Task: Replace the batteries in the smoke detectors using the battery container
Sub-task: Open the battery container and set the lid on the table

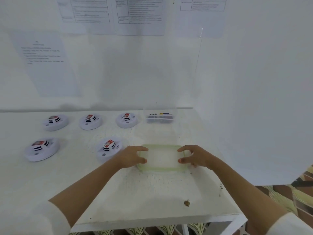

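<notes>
Several white round smoke detectors lie on the white table [152,192], each with a red-and-white battery on top: three in a back row [55,122] [90,121] [127,120] and two nearer [41,149] [109,148]. A clear battery container [160,116] with batteries inside stands open at the back right. Its clear lid with a green rim [160,169] lies flat in front of me. My left hand [130,156] grips the lid's left end between thumb and fingers. My right hand [196,156] grips the right end the same way.
White walls with printed sheets [45,63] close off the back and right of the table. A small brown scrap [186,203] lies near the table's front right edge. Patterned floor [288,197] shows beyond the right edge.
</notes>
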Tool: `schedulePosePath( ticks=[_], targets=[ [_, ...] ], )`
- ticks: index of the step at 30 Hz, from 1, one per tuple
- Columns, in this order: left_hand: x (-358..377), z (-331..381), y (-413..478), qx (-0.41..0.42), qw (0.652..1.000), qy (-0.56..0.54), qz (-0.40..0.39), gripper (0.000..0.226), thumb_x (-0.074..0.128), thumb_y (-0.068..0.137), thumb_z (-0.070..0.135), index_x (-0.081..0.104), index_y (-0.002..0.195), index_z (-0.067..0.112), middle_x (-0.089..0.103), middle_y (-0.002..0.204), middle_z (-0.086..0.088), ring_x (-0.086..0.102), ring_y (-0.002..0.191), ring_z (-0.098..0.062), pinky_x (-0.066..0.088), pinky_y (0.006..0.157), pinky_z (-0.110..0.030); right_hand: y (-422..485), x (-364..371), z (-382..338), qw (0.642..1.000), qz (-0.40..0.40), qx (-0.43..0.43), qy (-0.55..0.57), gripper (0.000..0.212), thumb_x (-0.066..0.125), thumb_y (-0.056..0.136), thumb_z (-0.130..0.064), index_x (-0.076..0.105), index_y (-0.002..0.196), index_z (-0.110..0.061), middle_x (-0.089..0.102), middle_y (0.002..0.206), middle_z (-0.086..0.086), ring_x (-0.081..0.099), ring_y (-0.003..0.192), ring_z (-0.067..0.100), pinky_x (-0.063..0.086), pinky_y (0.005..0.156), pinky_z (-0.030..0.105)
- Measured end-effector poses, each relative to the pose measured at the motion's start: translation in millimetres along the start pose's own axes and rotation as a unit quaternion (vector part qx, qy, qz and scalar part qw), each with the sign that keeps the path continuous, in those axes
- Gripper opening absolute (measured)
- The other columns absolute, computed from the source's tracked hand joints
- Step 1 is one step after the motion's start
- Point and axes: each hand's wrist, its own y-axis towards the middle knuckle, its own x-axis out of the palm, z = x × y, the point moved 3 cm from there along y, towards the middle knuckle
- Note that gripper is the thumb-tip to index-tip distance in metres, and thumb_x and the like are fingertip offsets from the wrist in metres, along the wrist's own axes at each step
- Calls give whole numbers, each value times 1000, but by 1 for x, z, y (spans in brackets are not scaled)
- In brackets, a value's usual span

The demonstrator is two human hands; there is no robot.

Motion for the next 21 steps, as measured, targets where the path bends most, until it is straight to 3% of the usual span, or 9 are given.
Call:
schedulePosePath(
  ticks=[5, 11, 21],
  targets=[
    [-2, -2, 2, -14, 1000, -27, -1, 59, 69, 82, 25, 44, 136, 28, 36, 146, -5, 36, 131, -21, 32, 105, -32, 8, 1, 0, 999, 31, -7, -25, 45, 78, 72, -19, 62, 114, -18, 42, 115, 0, 51, 57, 8, 47, 49, 17],
    [-3, -2, 4, -11, 999, -31, 9, 59, 69, 82, 26, 45, 135, 28, 35, 147, -5, 39, 129, -22, 38, 104, -36, 12, -2, -1, 1000, 25, -7, 3, 46, 79, 71, -17, 63, 114, -15, 48, 110, 5, 51, 62, 11, 49, 54, 21],
    [-6, 4, 12, -4, 999, -42, 22, 58, 67, 84, 20, 43, 137, 22, 34, 148, -4, 33, 133, -21, 32, 108, -34, 24, -9, -3, 1000, 16, -2, -4, 49, 80, 70, -16, 63, 116, -16, 46, 109, 4, 53, 83, 17, 49, 56, 19]
  ],
)
